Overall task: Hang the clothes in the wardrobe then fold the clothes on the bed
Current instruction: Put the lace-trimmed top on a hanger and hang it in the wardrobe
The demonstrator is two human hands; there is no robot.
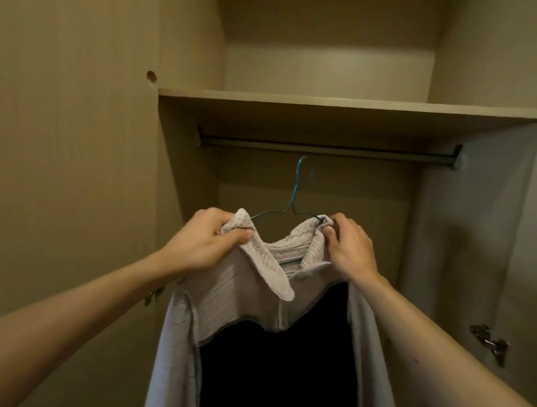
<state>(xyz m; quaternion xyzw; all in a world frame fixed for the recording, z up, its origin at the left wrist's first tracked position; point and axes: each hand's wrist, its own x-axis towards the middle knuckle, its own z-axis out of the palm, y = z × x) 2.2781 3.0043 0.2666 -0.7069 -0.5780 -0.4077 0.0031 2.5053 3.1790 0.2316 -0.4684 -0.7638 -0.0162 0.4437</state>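
A pale grey knitted garment [245, 287] with a collar hangs open from a thin blue wire hanger [296, 186]. The hanger's hook sits just below the dark wardrobe rail [325, 149]; whether it touches the rail is unclear. My left hand [213, 240] grips the garment's left shoulder, fingers curled round the fabric. My right hand [349, 245] pinches the right shoulder at the hanger's end. The hanger's lower part is hidden inside the garment.
The wardrobe stands open, with a shelf [350, 104] above the rail and beige side walls. A metal hinge [489, 342] shows on the right panel. The lower inside of the wardrobe is dark.
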